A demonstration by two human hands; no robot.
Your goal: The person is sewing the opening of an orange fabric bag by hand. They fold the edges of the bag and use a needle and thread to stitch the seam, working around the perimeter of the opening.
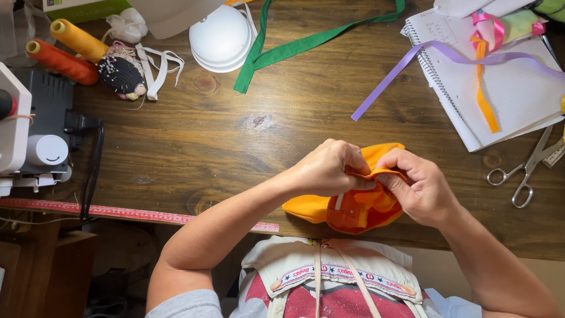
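left hand [329, 168]: closed in a pinch on the upper folded edge of the orange fabric piece [353, 209], knuckles up, coming in from the left.
right hand [421, 188]: likewise pinched shut on the same edge, thumb beneath and fingers over it, coming in from the right.
hands to each other: fingertips almost touching at the fold, both equally near the cloth.
orange fabric piece: held at the near edge of the surface [235, 135], just in front of the person's body; it hangs below and between the two hands, a paler yellow-orange layer outside and a deeper orange lining showing inside.
long axis: the gripped edge runs left to right, roughly along the surface's near edge.
tape measure [135, 213]: red, lying along that near edge, left of the hands.
scissors [529, 168]: right of the right hand, apart from it.
notebook [500, 88]: further off to the right, with purple, orange and pink ribbons across it.
green ribbon [306, 44]: at the far side, beside a white cup-shaped form [220, 38].
thread cones [70, 47]: far left, near a pincushion.
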